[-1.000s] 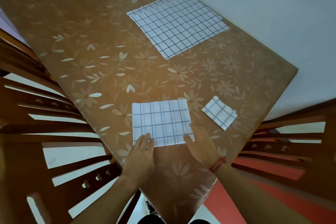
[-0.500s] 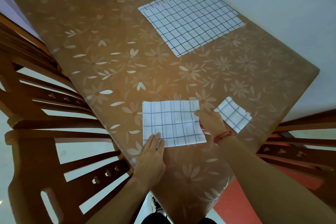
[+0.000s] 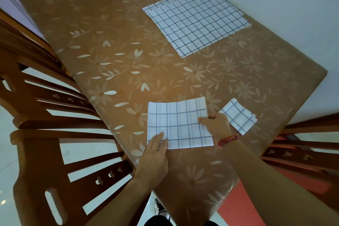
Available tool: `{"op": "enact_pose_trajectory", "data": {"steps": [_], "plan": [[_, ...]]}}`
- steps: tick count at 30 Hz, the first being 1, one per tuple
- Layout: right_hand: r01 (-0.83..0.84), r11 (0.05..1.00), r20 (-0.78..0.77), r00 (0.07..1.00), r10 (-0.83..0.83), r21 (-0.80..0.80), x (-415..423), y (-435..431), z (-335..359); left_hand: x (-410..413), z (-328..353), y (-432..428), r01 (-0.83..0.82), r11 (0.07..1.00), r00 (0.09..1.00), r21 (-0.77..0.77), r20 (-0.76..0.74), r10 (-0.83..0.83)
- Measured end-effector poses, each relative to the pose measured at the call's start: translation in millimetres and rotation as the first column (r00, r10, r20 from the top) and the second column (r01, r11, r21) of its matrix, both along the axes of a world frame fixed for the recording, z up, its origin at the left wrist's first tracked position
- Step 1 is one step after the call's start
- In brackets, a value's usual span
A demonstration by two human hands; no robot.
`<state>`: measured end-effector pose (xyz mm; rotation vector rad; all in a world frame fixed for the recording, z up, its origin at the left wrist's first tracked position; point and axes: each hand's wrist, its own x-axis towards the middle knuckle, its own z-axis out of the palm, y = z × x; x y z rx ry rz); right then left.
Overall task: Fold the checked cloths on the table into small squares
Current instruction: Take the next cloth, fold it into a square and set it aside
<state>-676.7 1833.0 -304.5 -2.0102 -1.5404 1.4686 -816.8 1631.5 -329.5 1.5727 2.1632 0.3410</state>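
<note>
Half-folded white checked cloth (image 3: 179, 124) lies just left of small folded checked square (image 3: 238, 116). My left hand (image 3: 156, 154) presses it flat, fingers straight; right hand (image 3: 217, 124) pinches the edge nearest that square. Judged thin, limp, light: grip corners

glossy table cover (image 3: 128, 46) — matt checked cloth (image 3: 180, 124)

Tabletop (image 3: 132, 57) free btwn near cloth (image 3: 179, 124) & far stack (image 3: 196, 18); chairs (image 3: 55, 134) hem sides.
</note>
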Motion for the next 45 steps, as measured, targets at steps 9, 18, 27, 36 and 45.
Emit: {"op": "enact_pose_trajectory", "data": {"steps": [9, 18, 27, 36, 45], "plan": [[0.425, 0.893, -0.245, 0.859, -0.449, -0.147, 16, -38, 5, 1, 9, 12, 0.084, 0.993, 0.996, 0.084, 0.014, -0.085], [0.288, 0.735, -0.418, 0.671, -0.612, -0.614, 23, -94, 0, 5, 2, 10, 0.072, 0.997, 0.996, -0.041, -0.056, -0.074], [-0.393, 0.871, -0.441, 0.865, 0.241, -0.295, 65, -96, -10, -9, -11, -2, 0.234, 0.971, 0.968, -0.046, -0.08, -0.237], [-0.465, 0.736, 0.123, 0.874, 0.47, 0.491, 79, -92, -25, -19, -7, -20, 0.303, 0.953, 0.946, 0.029, -0.129, -0.297], [-0.568, 0.766, 0.263, 0.822, 0.505, 0.301, 72, -82, -24, -19, -8, -30, 0.181, 0.959, 0.976, 0.22, -0.157, -0.149]]}}
